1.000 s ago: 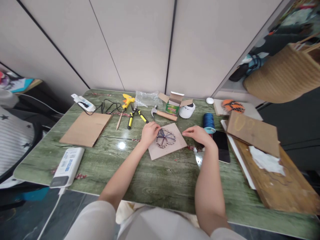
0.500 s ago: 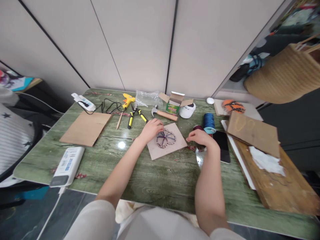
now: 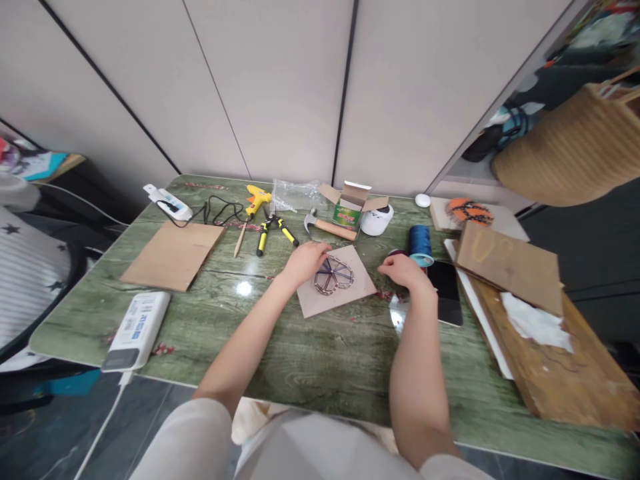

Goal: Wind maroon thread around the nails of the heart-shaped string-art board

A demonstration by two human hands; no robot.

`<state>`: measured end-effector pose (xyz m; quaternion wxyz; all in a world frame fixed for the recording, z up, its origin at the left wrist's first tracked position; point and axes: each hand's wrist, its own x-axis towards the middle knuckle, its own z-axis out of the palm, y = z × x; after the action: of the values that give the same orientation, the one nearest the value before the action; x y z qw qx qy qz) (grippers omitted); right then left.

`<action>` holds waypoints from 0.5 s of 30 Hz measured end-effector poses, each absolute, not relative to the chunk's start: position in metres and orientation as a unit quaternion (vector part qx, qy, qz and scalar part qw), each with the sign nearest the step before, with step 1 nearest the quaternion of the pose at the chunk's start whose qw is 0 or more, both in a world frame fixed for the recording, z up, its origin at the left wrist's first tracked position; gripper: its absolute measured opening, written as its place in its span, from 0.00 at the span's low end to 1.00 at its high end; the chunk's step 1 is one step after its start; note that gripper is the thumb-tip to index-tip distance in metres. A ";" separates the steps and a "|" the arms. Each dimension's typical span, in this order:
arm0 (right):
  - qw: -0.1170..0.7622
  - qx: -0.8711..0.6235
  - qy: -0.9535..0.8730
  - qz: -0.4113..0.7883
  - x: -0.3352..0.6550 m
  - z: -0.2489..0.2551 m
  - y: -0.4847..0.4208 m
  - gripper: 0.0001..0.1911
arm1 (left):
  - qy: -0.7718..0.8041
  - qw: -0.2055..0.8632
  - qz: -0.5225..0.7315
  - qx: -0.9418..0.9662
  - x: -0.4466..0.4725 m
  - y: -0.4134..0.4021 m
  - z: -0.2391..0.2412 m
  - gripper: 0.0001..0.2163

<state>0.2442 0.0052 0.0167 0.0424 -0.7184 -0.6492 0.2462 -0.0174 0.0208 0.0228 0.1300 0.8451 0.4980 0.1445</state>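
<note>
A square pale board (image 3: 320, 305) lies on the green table, carrying a rounded outline of nails with dark thread (image 3: 334, 275) strung across it like spokes. My left hand (image 3: 306, 261) rests at the board's upper left, its fingers closed at the edge of the nail outline; what they pinch is hidden. Just right of the board, my right hand (image 3: 404, 272) hovers with thumb and fingertips pinched together. Anything between them is too fine to make out. Behind that hand sit a dark red spool (image 3: 397, 253), partly covered, and a blue thread spool (image 3: 420, 245).
Beyond the board lie a hammer (image 3: 333, 229), yellow-handled pliers (image 3: 262, 239), a yellow glue gun (image 3: 258, 199) and an open green box (image 3: 347, 216). Cardboard (image 3: 173, 257) and a white power bank (image 3: 136, 332) are at left. A dark tablet (image 3: 447, 293) and stacked boards (image 3: 575, 360) occupy the right.
My right hand has shifted slightly away from the board, toward the spools. The left hand stays at the nail outline. The whole view has moved a little.
</note>
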 end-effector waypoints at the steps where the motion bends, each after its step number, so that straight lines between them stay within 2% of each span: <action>1: 0.043 -0.724 -0.647 0.234 0.243 0.016 0.006 0.10 | 0.510 0.145 0.154 0.833 -0.013 0.020 0.022 0.12; 7: 0.057 -0.759 -0.620 0.191 0.240 0.016 0.010 0.13 | 0.540 0.166 0.171 0.808 0.016 0.018 0.016 0.09; 15: 0.076 -0.777 -0.609 0.138 0.228 0.011 0.017 0.14 | 0.522 0.147 0.170 0.823 0.050 0.015 0.019 0.15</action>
<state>0.2279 0.0167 0.0115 0.0761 -0.7770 -0.6094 0.1382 0.0501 0.0155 0.0194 0.1473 0.8225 0.5223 0.1702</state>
